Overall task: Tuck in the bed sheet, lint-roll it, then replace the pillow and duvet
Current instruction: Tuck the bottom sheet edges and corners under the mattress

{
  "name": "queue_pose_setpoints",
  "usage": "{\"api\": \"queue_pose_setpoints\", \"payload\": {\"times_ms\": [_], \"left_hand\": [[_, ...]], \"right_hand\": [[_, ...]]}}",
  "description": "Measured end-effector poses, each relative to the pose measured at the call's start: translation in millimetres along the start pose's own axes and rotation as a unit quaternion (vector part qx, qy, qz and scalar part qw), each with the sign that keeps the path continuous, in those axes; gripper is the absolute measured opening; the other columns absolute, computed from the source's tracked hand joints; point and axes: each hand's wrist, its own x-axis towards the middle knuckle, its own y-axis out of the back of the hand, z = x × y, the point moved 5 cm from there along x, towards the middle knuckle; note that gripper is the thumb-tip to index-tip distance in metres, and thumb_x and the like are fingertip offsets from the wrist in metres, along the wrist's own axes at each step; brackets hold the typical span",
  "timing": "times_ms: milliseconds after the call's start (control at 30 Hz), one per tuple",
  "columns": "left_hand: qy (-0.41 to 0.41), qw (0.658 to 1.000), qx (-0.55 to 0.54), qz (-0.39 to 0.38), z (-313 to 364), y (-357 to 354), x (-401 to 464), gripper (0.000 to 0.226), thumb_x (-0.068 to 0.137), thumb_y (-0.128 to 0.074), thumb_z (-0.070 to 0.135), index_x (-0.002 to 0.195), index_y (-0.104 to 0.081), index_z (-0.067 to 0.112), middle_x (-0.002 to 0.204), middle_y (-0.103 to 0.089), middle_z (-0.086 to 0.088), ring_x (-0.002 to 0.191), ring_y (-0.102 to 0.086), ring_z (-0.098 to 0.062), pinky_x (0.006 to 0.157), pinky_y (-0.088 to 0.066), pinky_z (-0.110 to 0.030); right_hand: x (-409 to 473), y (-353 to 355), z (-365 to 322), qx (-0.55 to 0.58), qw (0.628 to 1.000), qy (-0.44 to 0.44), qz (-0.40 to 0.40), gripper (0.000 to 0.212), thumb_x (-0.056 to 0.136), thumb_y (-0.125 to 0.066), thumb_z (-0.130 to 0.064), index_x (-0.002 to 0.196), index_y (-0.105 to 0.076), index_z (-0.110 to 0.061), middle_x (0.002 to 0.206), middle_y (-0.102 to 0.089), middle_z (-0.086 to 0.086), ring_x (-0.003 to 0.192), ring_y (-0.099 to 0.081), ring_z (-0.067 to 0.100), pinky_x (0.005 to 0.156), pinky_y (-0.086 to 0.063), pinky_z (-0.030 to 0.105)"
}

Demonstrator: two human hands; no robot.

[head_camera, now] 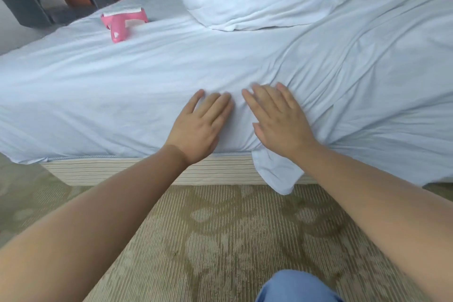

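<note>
Left hand (199, 127) and right hand (278, 121) lie flat, fingers straight and spread, side by side on the pale blue cotton bed sheet (122, 86) at the mattress edge, apparently smoothing it for tucking, while the pink plastic lint roller (121, 23) waits nearby.

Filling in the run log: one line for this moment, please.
stage: smoothing bed sheet | left hand: flat on sheet | right hand: flat on sheet | lint roller: untouched | sheet flap: untucked
</note>
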Motion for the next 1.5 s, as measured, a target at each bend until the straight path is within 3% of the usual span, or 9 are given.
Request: {"api": "queue_pose_setpoints", "payload": {"times_ms": [100,167,400,667,967,1100,1267,1400,1500], "left_hand": [[0.075,0.997,-0.017,0.032,-13,12,22,0.078,0.071,-0.073,0.023,0.139,-0.042,-0.002,0.145,-0.041,-0.02,0.134,-0.034,-0.035,0.11,-0.025,-0.052],[0.116,0.992,-0.044,0.02,-19,13,32,0.093,0.066,-0.081,0.031,0.142,-0.038,-0.002,0.147,-0.038,-0.021,0.136,-0.035,-0.037,0.11,-0.024,-0.054],[0.083,0.993,-0.068,0.055,-5,9,61,0.099,0.064,-0.083,0.034,0.143,-0.036,-0.003,0.147,-0.04,-0.019,0.136,-0.037,-0.036,0.111,-0.014,-0.053],[0.068,0.987,-0.088,0.113,4,1,76,0.111,0.053,-0.086,0.034,0.144,-0.029,0.007,0.145,-0.043,-0.013,0.133,-0.038,-0.031,0.106,-0.022,-0.048],[0.1,0.973,-0.117,0.171,8,-2,78,0.09,0.06,-0.072,0.015,0.142,-0.039,0.006,0.143,-0.046,-0.013,0.131,-0.038,-0.031,0.104,-0.023,-0.048],[0.132,0.969,-0.125,0.167,18,-1,83,0.091,0.055,-0.064,0.01,0.142,-0.038,0.005,0.143,-0.044,-0.016,0.133,-0.036,-0.036,0.109,-0.014,-0.054],[0.161,0.967,-0.118,0.161,44,2,83,0.093,0.058,-0.061,0.006,0.147,-0.034,0.009,0.152,-0.031,-0.018,0.14,-0.021,-0.04,0.111,-0.001,-0.061],[0.126,0.962,-0.149,0.189,78,1,80,0.082,0.063,-0.059,0.007,0.143,-0.043,0.011,0.152,-0.029,-0.021,0.142,-0.02,-0.039,0.111,-0.007,-0.063],[0.088,0.96,-0.167,0.209,99,0,79,0.066,0.067,-0.059,0.006,0.132,-0.049,0.012,0.146,-0.039,-0.021,0.138,-0.028,-0.038,0.111,-0.012,-0.062]], "right_hand": [[14,8,39,0.032,0.994,-0.103,0.015,0.08,0.073,-0.071,-0.041,0.14,-0.041,-0.008,0.14,-0.045,0.02,0.129,-0.036,0.035,0.112,-0.016,0.045],[20,6,49,0.038,0.992,-0.117,-0.008,0.084,0.072,-0.071,-0.052,0.138,-0.042,-0.008,0.138,-0.046,0.022,0.128,-0.035,0.034,0.112,-0.013,0.046],[16,9,49,0.014,0.994,-0.106,-0.024,0.089,0.07,-0.073,-0.051,0.141,-0.039,-0.01,0.138,-0.047,0.018,0.128,-0.04,0.031,0.111,-0.016,0.045],[8,7,58,-0.022,0.994,-0.087,-0.059,0.087,0.08,-0.062,-0.051,0.146,-0.024,-0.009,0.145,-0.041,0.015,0.135,-0.032,0.026,0.114,-0.019,0.044],[-2,1,64,-0.025,0.996,-0.056,-0.059,0.079,0.089,-0.051,-0.048,0.148,-0.017,-0.008,0.153,-0.018,0.011,0.142,-0.019,0.025,0.116,-0.017,0.043],[-24,2,70,-0.044,0.997,-0.048,-0.052,0.07,0.094,-0.047,-0.043,0.148,-0.018,-0.01,0.154,-0.017,0.013,0.143,-0.018,0.027,0.116,-0.019,0.045],[-55,3,82,-0.023,0.999,-0.011,-0.032,0.053,0.096,-0.044,-0.021,0.146,-0.028,-0.012,0.151,-0.024,0.012,0.14,-0.027,0.027,0.115,-0.023,0.042],[-76,10,99,0.034,0.994,-0.094,0.036,0.047,0.09,-0.045,-0.007,0.137,-0.038,-0.011,0.141,-0.035,0.015,0.13,-0.039,0.03,0.108,-0.034,0.046],[-82,16,113,0.054,0.981,-0.163,0.086,0.046,0.087,-0.043,-0.002,0.133,-0.04,-0.01,0.132,-0.039,0.013,0.12,-0.043,0.031,0.099,-0.036,0.042]]}}
